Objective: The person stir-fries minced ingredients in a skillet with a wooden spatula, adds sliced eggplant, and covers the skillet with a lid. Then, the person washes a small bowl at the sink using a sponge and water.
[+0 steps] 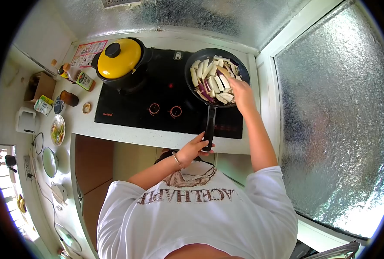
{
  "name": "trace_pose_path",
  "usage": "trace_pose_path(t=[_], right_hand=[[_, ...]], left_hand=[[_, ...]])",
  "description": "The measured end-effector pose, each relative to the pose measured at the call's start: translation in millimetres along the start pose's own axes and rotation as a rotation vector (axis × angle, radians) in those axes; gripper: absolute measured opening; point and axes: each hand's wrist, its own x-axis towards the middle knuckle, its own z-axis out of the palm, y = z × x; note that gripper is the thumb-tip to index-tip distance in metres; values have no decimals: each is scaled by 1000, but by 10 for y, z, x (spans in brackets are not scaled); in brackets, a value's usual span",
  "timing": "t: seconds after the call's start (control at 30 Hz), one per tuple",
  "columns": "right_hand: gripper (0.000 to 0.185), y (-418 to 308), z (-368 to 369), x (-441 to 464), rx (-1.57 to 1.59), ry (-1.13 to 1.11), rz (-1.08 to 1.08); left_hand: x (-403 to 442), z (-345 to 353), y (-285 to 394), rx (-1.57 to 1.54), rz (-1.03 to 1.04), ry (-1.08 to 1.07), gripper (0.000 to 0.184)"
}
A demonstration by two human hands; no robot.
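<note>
Cut eggplant strips (pixel 215 83), pale with purple skin, fill a dark frying pan (pixel 192 96) on the right of the cooktop. My left hand (pixel 193 150) is wrapped round the pan's black handle (pixel 210 125), near its end. Over the pan's right side, my right hand (pixel 242 92) is closed on a wooden spatula (pixel 223 71). The spatula's tan end reaches in among the strips, and its grip is hidden by my fingers.
A black pot with a yellow lid (pixel 119 58) stands on the cooktop (pixel 135 116) at left. Bottles (pixel 84 80), a brown jar (pixel 69 98), a plate of food (pixel 58 129) and a green bowl (pixel 50 162) line the left counter. A textured glass panel (pixel 330 116) borders the right.
</note>
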Motion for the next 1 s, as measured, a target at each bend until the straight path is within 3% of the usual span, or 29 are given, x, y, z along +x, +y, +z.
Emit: trace_pose_path(t=[0.07,0.1,0.27,0.33,0.47,0.6,0.8,1.0], right_hand=[[22,49,-150,-46,-13,169,-6],[22,68,-220,-9,-19,153,95],[22,416,-34,110,16,107,76],[20,276,-72,91,-29,1,71],[20,-50,-525,0,-60,-7,151],[21,-42,-494,-154,-42,-115,47],[19,-232,-807,-262,-19,-44,170],[21,-187,-733,-517,-36,-132,-2]], left_hand=[[-1,2,9,-2,1,-11,48],[-8,1,5,-4,0,-19,47],[7,-10,8,9,-15,-26,48],[4,-15,28,10,-21,-25,48],[13,-28,-20,-21,-14,-18,48],[13,-24,-3,-20,-9,-15,49],[3,2,18,-11,-3,20,47],[28,-34,-23,-2,26,48,45]])
